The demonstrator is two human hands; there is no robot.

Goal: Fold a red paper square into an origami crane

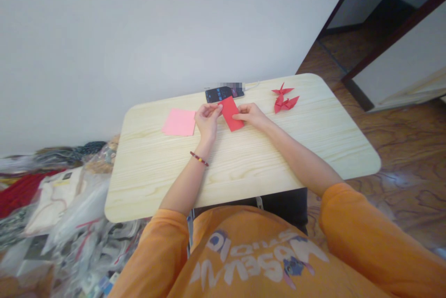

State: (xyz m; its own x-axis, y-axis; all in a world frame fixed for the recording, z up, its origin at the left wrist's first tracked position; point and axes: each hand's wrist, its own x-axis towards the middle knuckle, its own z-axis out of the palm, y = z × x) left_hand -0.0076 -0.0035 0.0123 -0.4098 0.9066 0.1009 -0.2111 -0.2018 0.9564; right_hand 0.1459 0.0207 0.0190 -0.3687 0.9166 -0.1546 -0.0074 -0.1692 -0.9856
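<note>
A folded red paper rectangle point(231, 113) lies tilted on the pale wooden table point(244, 158), held between both hands. My left hand point(206, 119) pinches its upper left edge with closed fingers. My right hand point(251, 115) presses its right edge with curled fingers. A pink paper sheet point(179, 122) lies flat just left of my left hand.
Folded red paper figures point(284, 99) sit at the table's back right. A dark phone point(223, 93) lies at the back edge by the wall. Bags and fabric clutter point(52, 214) pile up on the floor to the left. An open doorway point(383, 24) is at the right.
</note>
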